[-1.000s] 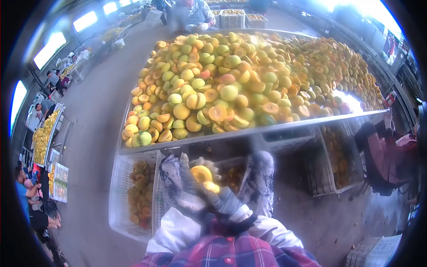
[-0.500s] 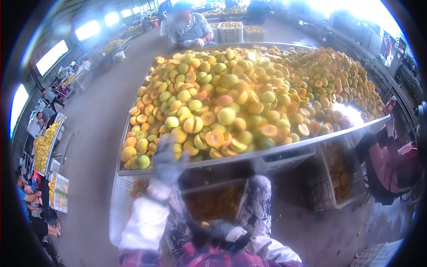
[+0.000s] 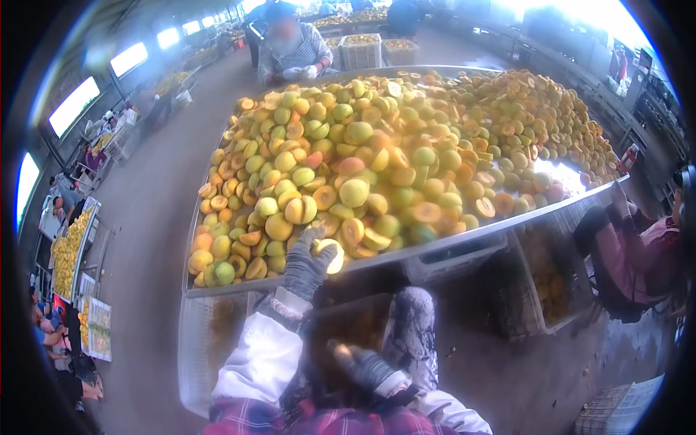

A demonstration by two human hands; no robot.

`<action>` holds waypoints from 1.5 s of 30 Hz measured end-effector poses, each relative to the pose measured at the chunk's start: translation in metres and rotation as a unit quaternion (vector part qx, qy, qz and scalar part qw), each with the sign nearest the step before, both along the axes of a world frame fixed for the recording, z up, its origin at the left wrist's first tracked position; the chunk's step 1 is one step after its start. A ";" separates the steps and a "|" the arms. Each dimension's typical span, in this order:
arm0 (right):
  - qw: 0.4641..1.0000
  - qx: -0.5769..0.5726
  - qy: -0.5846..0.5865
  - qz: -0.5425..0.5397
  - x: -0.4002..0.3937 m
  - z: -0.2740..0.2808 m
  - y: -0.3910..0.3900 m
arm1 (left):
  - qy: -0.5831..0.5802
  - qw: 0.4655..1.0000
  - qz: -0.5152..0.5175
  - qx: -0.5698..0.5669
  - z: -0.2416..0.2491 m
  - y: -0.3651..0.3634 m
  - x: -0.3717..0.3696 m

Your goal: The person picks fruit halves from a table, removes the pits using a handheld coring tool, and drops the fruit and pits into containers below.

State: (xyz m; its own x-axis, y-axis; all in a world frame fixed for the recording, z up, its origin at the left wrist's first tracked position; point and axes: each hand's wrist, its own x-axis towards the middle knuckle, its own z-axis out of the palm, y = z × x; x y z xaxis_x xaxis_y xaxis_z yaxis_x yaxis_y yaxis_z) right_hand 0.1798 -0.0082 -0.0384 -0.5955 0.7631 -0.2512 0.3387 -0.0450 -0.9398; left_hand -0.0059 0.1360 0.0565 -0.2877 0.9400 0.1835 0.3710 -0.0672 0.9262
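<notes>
grey-gloved right fingers point(image 3: 355, 358), grasp unclear

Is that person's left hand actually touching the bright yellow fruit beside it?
Touching. The head view shows the gloved left hand against the left side of the bright yellow fruit, with no gap visible between them.

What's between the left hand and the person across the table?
The head view shows heaped fruit, some visibly cut, between the left hand and that person.
</notes>
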 end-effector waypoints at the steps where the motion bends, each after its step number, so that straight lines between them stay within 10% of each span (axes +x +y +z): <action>1: 0.996 0.027 0.070 -0.046 0.007 0.056 0.002 | -0.218 0.971 0.011 -0.097 -0.004 -0.015 -0.007; 2: 0.996 0.017 0.070 -0.050 0.009 -0.006 0.003 | -0.312 0.945 0.012 -0.099 -0.016 -0.030 -0.014; 3: 0.988 0.052 0.102 -0.104 0.007 0.046 0.004 | -0.063 0.998 -0.011 0.026 -0.024 -0.060 -0.011; 4: 0.986 0.021 0.128 -0.101 0.008 0.083 0.009 | -0.063 0.998 -0.004 0.023 -0.029 -0.073 -0.011; 6: 0.984 -0.017 0.148 -0.098 0.013 0.085 0.006 | -0.354 0.935 -0.004 -0.018 -0.046 -0.094 -0.010; 8: 0.936 0.348 -0.032 -0.044 0.007 0.053 0.009 | -0.613 0.788 -0.006 -0.052 -0.057 -0.107 -0.005; 11: 0.921 0.377 -0.100 0.003 0.003 0.048 0.008 | -0.624 0.780 0.026 -0.028 -0.062 -0.120 0.011; 16: 0.988 0.130 -0.062 -0.061 -0.019 0.062 0.006 | -0.610 0.790 0.014 -0.058 -0.054 -0.133 0.043; 18: 0.987 0.114 -0.108 -0.034 -0.022 0.049 0.005 | -0.219 0.906 0.306 0.194 -0.061 -0.126 0.089; 21: 0.942 0.330 -0.048 -0.019 -0.023 0.030 -0.006 | -0.432 0.856 0.281 0.043 -0.040 -0.135 0.072; 24: 0.975 0.208 -0.075 -0.007 -0.024 0.035 -0.006 | -0.552 0.789 0.253 -0.096 -0.015 -0.136 0.056; 37: 0.985 0.145 -0.006 -0.090 -0.006 0.012 -0.007 | -0.482 0.848 0.191 -0.110 -0.065 -0.124 0.068; 38: 0.968 0.238 -0.010 -0.077 -0.005 0.002 -0.007 | -0.193 0.950 0.244 0.017 -0.083 -0.125 0.072; 39: 0.942 0.328 -0.014 -0.064 -0.004 0.002 -0.007 | 0.117 0.945 0.267 0.145 -0.085 -0.124 0.079; 43: 0.989 0.114 0.028 -0.089 0.002 0.030 0.000 | -0.024 0.949 0.296 0.109 -0.058 -0.123 0.093; 45: 0.997 -0.014 0.068 -0.032 0.005 0.036 0.004 | -0.277 0.954 0.035 -0.111 -0.049 -0.124 0.056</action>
